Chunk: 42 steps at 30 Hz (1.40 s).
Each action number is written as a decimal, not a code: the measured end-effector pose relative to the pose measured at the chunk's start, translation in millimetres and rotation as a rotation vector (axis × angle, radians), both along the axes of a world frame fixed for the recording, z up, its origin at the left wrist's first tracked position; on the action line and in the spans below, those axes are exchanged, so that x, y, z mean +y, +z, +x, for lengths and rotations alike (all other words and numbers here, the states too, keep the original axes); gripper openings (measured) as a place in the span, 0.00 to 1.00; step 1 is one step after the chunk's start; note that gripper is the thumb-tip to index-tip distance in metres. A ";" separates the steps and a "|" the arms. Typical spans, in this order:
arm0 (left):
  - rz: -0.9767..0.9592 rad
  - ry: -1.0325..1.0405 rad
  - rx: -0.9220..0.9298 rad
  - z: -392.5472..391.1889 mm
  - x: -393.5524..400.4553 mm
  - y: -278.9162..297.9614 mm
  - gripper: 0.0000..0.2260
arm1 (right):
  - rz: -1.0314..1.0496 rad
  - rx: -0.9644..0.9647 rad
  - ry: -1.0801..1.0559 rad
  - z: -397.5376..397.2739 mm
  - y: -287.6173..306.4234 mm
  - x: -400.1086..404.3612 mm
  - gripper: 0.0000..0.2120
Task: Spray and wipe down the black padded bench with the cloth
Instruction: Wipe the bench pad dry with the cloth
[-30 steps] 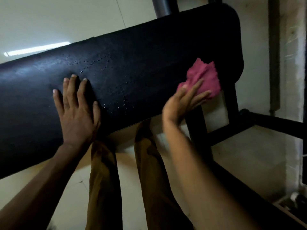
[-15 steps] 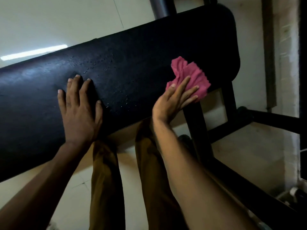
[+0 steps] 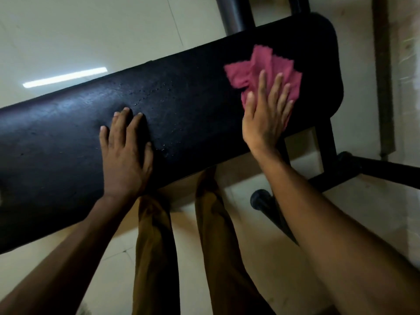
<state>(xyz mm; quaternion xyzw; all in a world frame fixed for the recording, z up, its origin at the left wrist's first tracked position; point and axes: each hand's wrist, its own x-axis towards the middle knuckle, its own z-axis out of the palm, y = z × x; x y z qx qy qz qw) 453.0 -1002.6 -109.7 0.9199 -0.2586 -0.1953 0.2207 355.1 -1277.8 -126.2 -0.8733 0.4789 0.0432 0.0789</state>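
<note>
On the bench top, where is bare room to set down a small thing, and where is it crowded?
Free: the bench stretch beyond the left hand, and the strip between both hands, though droplets sit there. Crowded: the end where the right hand presses flat on the cloth.

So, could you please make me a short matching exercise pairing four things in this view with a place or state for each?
Things:
1. left hand
2. right hand
3. pink cloth
4. droplets

States:
A. beaded on the pad between the hands
B. flat on bare bench padding
C. crumpled near the bench's rounded end
D. pressing the cloth down

Pairs: 1-B, 2-D, 3-C, 4-A
</note>
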 end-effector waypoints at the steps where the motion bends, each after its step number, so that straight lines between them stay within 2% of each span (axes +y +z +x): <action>1: 0.002 0.000 0.003 0.3 0.5 -0.2 0.27 | 0.010 -0.016 -0.085 16.3 -2.6 4.9 0.27; 3: 0.012 0.006 0.017 0.2 1.1 1.5 0.27 | 0.007 -0.043 -0.079 36.7 -3.7 38.0 0.28; 7: -0.002 0.011 0.012 3.8 2.7 3.9 0.25 | 0.180 -0.032 0.476 18.8 4.4 117.6 0.27; 9: -0.023 0.041 0.014 4.4 0.9 5.9 0.24 | 0.299 -0.081 0.645 7.0 9.8 114.4 0.26; 11: -0.025 0.063 -0.039 3.1 -3.8 7.3 0.23 | 0.432 -0.175 0.691 4.5 19.7 85.7 0.26; 12: -0.022 0.057 -0.073 0.0 -9.6 8.6 0.23 | 0.427 -0.204 0.686 2.4 23.3 66.7 0.25; 14: -0.040 0.007 -0.134 -11.6 -30.8 12.0 0.24 | 0.286 -0.219 0.598 -0.9 24.1 18.6 0.24; 17: -0.025 -0.084 -0.170 -38.7 -85.1 10.0 0.27 | 0.155 -0.127 0.448 6.2 15.3 -44.3 0.25; 21: 0.198 0.000 -0.162 -49.0 -140.4 -11.8 0.31 | 0.028 -0.035 0.477 19.3 -3.6 -51.8 0.26; 25: 0.221 0.032 -0.202 -22.1 -142.0 -22.4 0.30 | -0.055 -0.073 0.455 18.4 -7.4 -50.4 0.27; 27: 0.252 0.105 -0.205 2.3 -133.3 -24.4 0.30 | -0.058 -0.075 0.485 20.3 -7.4 -54.6 0.27; 30: 0.321 0.335 -0.170 35.9 -116.2 -25.5 0.28 | -0.049 -0.071 0.476 15.1 -8.9 -50.4 0.27; 33: 0.337 0.463 -0.137 41.0 -123.1 -23.5 0.27 | -0.043 -0.070 0.471 13.9 -8.1 -49.9 0.28; 35: 0.339 0.399 -0.154 30.6 -136.0 -23.0 0.26 | -0.047 -0.076 0.470 15.6 -7.8 -50.9 0.28; 39: 0.273 0.067 -0.207 4.8 -146.2 -25.5 0.26 | -0.053 -0.075 0.462 16.0 -8.6 -47.6 0.28; 42: 0.197 -0.008 -0.202 13.0 -135.2 -24.0 0.25 | -0.050 -0.046 0.468 16.6 -9.0 -49.5 0.28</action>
